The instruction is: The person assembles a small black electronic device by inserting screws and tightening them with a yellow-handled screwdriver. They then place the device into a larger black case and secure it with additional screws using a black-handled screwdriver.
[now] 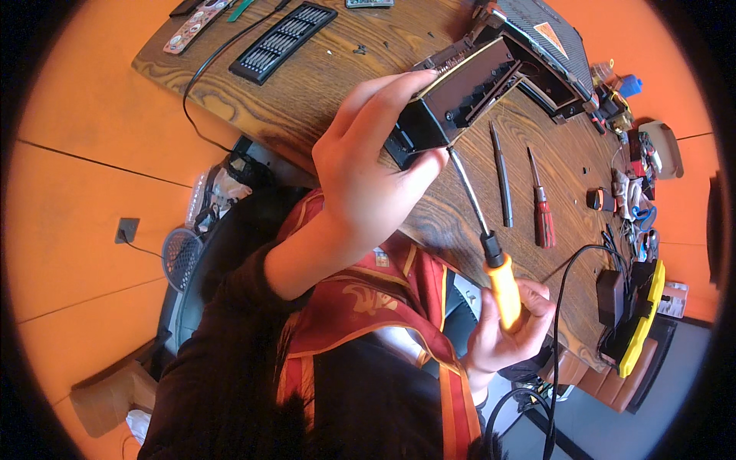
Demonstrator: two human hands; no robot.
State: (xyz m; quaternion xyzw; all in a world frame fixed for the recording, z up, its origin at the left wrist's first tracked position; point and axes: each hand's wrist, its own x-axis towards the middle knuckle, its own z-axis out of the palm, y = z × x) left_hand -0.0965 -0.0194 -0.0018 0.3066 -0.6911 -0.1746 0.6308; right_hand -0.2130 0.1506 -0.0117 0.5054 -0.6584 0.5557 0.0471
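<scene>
My left hand (364,165) is wrapped round the near end of a black box-shaped device part (448,111), tilted above the table's edge. Its thumb presses the lower corner, and the fingers lie over the upper edge. In my right hand (510,333) is a screwdriver (502,287) with a yellow handle. The long metal shaft points up and left, its tip at the part's lower corner near my left thumb; whether it sits in a screw is too small to tell. Beyond the part stands a black patterned housing (537,38) with an orange label, close against it.
On the wooden table (429,207) lie a dark pen-like driver (501,176) and a red-handled screwdriver (543,218). A bit set (282,40) rests at the far left. Tools and cables crowd the right side, by a yellow-edged case (642,322). A black cable (563,307) loops beside my right hand.
</scene>
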